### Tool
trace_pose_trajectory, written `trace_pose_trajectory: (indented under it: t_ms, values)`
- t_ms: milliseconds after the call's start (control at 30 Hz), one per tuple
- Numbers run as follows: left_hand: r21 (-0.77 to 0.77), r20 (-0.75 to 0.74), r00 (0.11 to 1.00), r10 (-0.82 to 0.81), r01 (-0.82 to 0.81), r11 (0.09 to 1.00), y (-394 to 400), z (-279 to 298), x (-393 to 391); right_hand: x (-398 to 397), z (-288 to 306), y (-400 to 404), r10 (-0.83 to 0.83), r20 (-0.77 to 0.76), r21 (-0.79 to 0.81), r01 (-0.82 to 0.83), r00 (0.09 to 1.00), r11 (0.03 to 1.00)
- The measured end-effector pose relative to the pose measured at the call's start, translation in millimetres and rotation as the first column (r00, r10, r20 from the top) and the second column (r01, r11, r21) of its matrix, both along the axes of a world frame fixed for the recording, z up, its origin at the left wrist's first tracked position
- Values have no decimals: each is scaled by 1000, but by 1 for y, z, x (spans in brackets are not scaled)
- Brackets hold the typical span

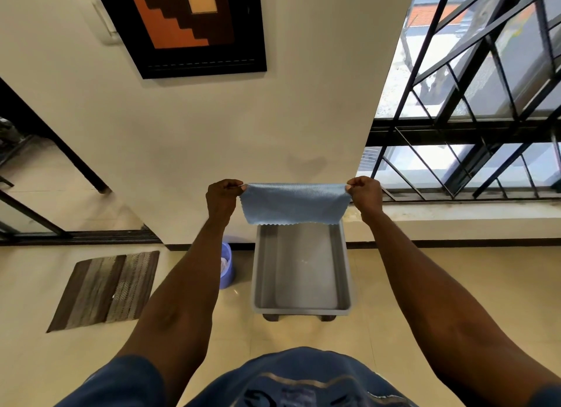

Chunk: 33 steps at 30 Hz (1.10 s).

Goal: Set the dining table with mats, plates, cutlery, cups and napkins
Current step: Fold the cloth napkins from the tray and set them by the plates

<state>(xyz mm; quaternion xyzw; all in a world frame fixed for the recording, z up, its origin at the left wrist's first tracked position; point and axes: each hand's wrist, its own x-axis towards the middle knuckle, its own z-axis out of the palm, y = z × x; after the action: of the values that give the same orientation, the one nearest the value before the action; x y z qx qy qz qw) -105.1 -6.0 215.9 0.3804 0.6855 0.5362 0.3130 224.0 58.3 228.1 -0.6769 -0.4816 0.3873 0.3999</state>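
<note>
Lying on the tiled floor at the far left is a striped brown mat [104,291], well apart from everything else. Just right of it, partly hidden behind the left forearm, sits a small blue bowl [227,267] with something pale inside (too little of it shows to say what). Above, the left hand [223,198] is raised with its fingers curled, pinching the upper left corner of a light blue napkin [294,203]. The cloth is stretched flat between both hands, its scalloped lower edge hanging free just over the far rim of a grey tray [256,273], which seems to rest on a low dark stand. The right hand [365,194] mirrors the left, fingers closed round the upper right corner. Behind it runs a barred window [473,102].
</note>
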Motion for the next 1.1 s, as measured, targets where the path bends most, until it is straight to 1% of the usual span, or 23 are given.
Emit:
trace_pose_trajectory:
  t_ms: [133,300,400,500,600,667,733,800,867,933,1000,1100]
  values:
    - [2,-16,1000,-16,16,1000,1,0,-3,-5,6,-3,22,92,44,-26,996,999]
    - [-60,-17,999,-45,44,997,4,9,3,-10,10,-3,62,90,30,-65,994,997]
    - [-84,-2,999,-36,36,996,6,7,2,-12,9,-5,67,94,68,-73,993,995]
    - [-89,-2,1000,2,-2,996,7,2,4,-12,8,-11,20,101,120,-32,995,992]
    - [-127,-77,995,65,-75,989,5,-4,9,-12,4,-19,30,108,138,-45,994,989]
    - [-171,-106,991,84,-101,980,3,-14,13,-11,-5,-23,39,112,111,-51,993,992]
    - [-244,-44,991,123,-130,961,0,-23,17,-10,-17,-28,18,92,54,-23,996,998]
    - [-307,30,989,146,-130,943,-6,-32,24,-9,-29,-36,-23,28,-37,24,999,999]
    - [-318,97,984,147,-110,942,-12,-41,33,-11,-38,-46,-39,-16,-103,37,999,994]
    - [-339,154,979,135,-77,938,-20,-51,42,-14,-44,-56,-44,-38,-136,39,998,990]
    - [-329,147,982,116,-62,942,-27,-59,52,-19,-45,-66,-59,-49,-145,52,997,988]
    - [-307,85,994,73,-43,951,-37,-61,75,-31,-47,-80,-119,-109,-165,100,987,981]
